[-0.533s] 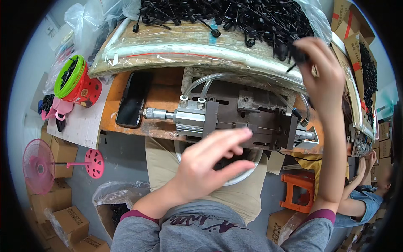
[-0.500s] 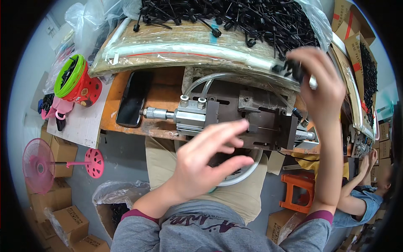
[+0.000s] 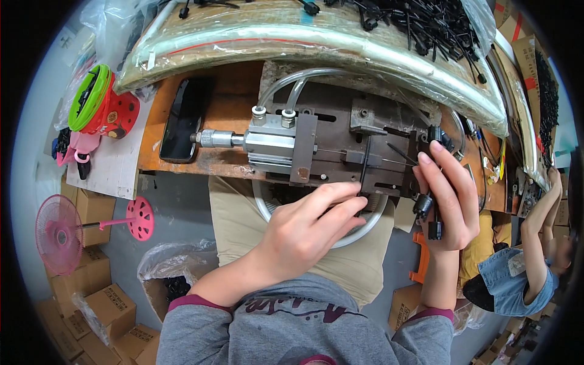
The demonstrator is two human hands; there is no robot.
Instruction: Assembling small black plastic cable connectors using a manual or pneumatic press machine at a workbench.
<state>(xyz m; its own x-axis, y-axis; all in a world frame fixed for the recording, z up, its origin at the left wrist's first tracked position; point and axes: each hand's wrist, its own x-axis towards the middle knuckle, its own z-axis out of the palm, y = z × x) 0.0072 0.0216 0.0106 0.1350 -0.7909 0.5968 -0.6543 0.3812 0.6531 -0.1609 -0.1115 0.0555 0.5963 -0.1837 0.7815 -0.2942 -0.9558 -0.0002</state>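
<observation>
My left hand [image 3: 304,228] is closed at the near edge of a dark metal fixture [image 3: 334,159]. A thin black rod [image 3: 366,159] rises from its fingertips across the fixture's middle block. My right hand [image 3: 451,204] is curled at the fixture's right end. Several black plastic parts [image 3: 422,205] with knobbed ends are in its fingers, and one thin stem points left over the fixture. A silver pneumatic cylinder [image 3: 271,144] with two clear hoses is mounted at the fixture's left. Part of a white round basket [image 3: 261,204] shows beneath my left hand.
Beyond the fixture, a plastic-wrapped board [image 3: 243,52] carries a heap of black parts [image 3: 426,27]. A phone [image 3: 185,121] lies left of the cylinder, near a red bucket [image 3: 115,112] with a green rim. A pink fan [image 3: 59,234] stands lower left. Another person [image 3: 517,277] works at right.
My right hand has come down from the heap's edge to the fixture's right end with black parts. My left hand, formerly spread, has closed on a thin black rod. The view has shifted.
</observation>
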